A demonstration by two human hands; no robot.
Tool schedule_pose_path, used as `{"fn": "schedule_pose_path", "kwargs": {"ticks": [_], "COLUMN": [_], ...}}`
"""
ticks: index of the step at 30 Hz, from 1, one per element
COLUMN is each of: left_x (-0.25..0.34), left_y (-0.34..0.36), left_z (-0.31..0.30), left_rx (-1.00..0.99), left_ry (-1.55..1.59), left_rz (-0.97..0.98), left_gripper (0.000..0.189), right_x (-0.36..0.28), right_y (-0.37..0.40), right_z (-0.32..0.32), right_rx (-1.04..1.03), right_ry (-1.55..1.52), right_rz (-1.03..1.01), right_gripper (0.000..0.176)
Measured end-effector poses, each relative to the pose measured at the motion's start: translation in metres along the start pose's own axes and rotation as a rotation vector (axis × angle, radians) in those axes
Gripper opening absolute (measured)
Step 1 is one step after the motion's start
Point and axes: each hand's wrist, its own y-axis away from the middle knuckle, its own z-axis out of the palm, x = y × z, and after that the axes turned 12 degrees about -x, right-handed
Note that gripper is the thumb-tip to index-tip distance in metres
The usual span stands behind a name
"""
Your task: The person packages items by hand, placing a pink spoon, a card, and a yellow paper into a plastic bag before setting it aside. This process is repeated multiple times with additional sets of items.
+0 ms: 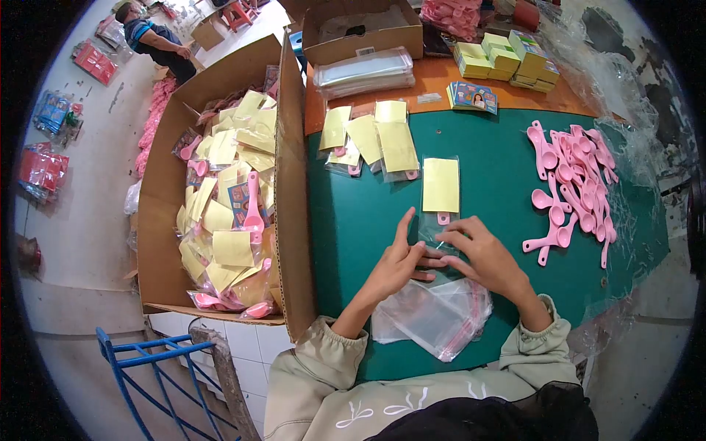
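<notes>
My left hand (399, 263) and my right hand (482, 257) meet over the lower end of a clear bag on the green table. That bag holds a yellow card (440, 185) and a pink spoon, whose handle end (443, 218) shows below the card. My left index finger points up and its other fingers are spread. On my right hand the fingers are bent over the plastic, with thumb and index finger apart. Just below my hands lies a fanned pile of empty clear bags (441, 316).
Pink spoons (581, 187) are heaped at right. Filled bags (368, 140) lie at upper left. A cardboard box (294, 191) of packed bags stands left. Card stacks (507, 62), printed cards (472, 97) and clear sleeves (364, 72) lie behind. A person (158, 40) stands in the back.
</notes>
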Motion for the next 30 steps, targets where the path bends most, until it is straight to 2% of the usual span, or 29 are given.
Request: {"fn": "schedule_pose_path", "kwargs": {"ticks": [1, 7, 9, 16, 18, 21, 24, 27, 30], "left_x": [0.0, -0.003, -0.006, 0.001, -0.001, -0.003, -0.003, 0.003, 0.001], "left_y": [0.001, 0.001, 0.001, 0.007, 0.007, 0.003, -0.004, -0.004, -0.001], "left_z": [-0.001, -0.008, -0.009, -0.003, -0.004, -0.001, -0.004, -0.005, -0.003], "left_rx": [-0.009, -0.082, -0.137, -0.17, -0.178, -0.09, -0.029, -0.031, 0.028], "left_ry": [-0.042, -0.245, -0.31, -0.54, -0.535, -0.394, -0.262, -0.371, -0.463], "left_rz": [0.004, 0.055, 0.098, 0.061, 0.112, 0.132, 0.049, 0.041, 0.06], "left_gripper": [0.058, 0.057, 0.058, 0.056, 0.056, 0.053, 0.051, 0.05, 0.045], "right_x": [-0.002, -0.008, -0.004, -0.001, -0.001, -0.004, -0.008, -0.013, -0.018], "right_y": [-0.001, -0.009, -0.01, -0.008, -0.008, -0.008, -0.009, -0.007, -0.002], "right_z": [0.004, 0.02, 0.022, 0.015, 0.015, 0.014, 0.018, 0.024, 0.022], "right_rx": [0.023, 0.108, 0.097, -0.015, -0.016, 0.007, 0.004, -0.052, -0.113], "right_ry": [-0.032, -0.124, -0.153, -0.312, -0.274, -0.137, 0.048, 0.103, 0.02], "right_rz": [-0.014, 0.008, 0.02, 0.022, 0.01, -0.046, -0.12, -0.165, -0.212], "right_gripper": [0.029, 0.02, 0.019, 0.016, 0.015, 0.016, 0.016, 0.017, 0.017]}}
